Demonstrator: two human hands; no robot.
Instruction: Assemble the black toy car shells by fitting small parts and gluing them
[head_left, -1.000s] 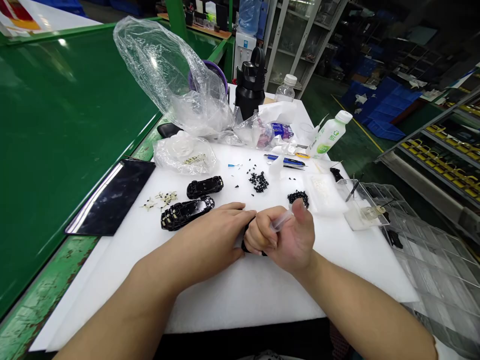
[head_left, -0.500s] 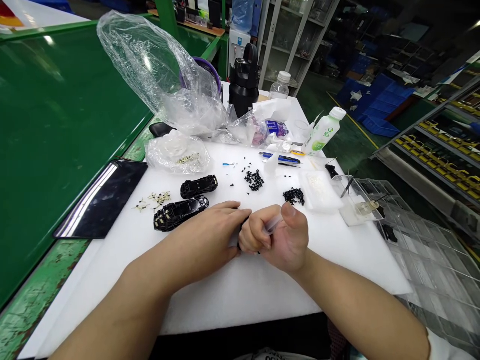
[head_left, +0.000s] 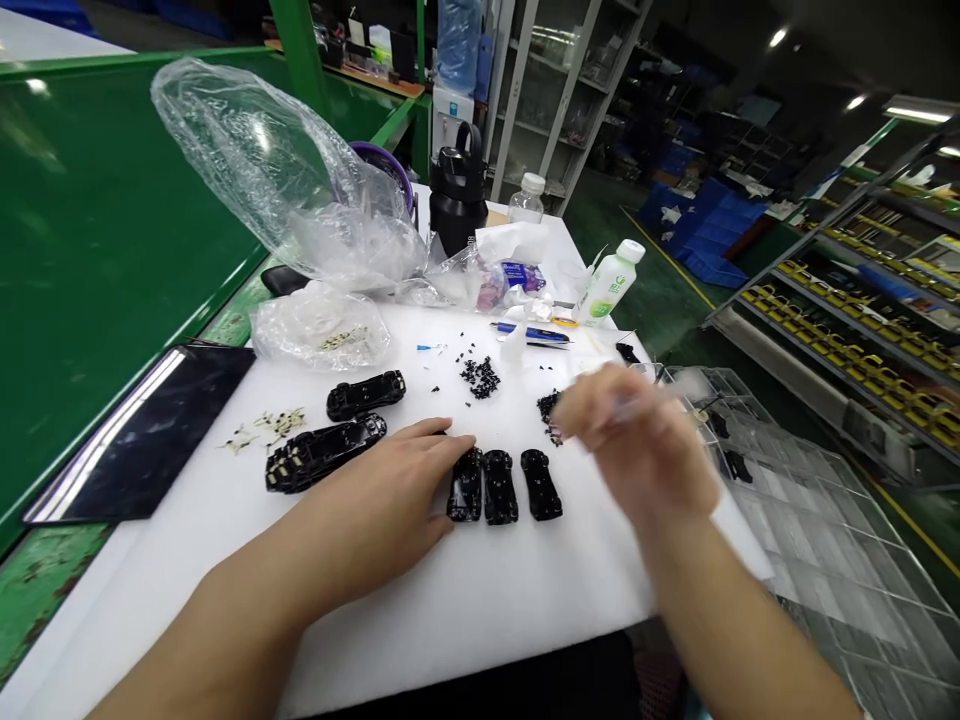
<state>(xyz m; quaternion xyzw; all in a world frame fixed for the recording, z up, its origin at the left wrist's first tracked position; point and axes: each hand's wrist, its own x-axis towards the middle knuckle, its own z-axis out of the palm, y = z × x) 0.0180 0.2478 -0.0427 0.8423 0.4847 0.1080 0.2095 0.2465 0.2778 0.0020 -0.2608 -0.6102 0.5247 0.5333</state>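
**White foam worktop [head_left: 480, 610] spread with small black parts**
Three black shells [head_left: 499, 487] lie side by side near the front, two more shells [head_left: 324, 452] to the left, beside a heap of tiny black pieces [head_left: 480, 378], a plastic bag [head_left: 319, 333] and a dark panel [head_left: 142, 430].

A crumpled plastic bag [head_left: 277, 190] and a black flask [head_left: 457, 190] stand at the far edge of the white foam sheet [head_left: 450, 620]; a dark glass panel [head_left: 142, 435] lies at its left edge, a compartmented acrylic tray [head_left: 832, 530] just past its right.

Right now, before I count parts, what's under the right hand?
A pile of small black pieces shows at the edge of the right hand, on white foam. The blurred hand hides whatever else lies beneath it.
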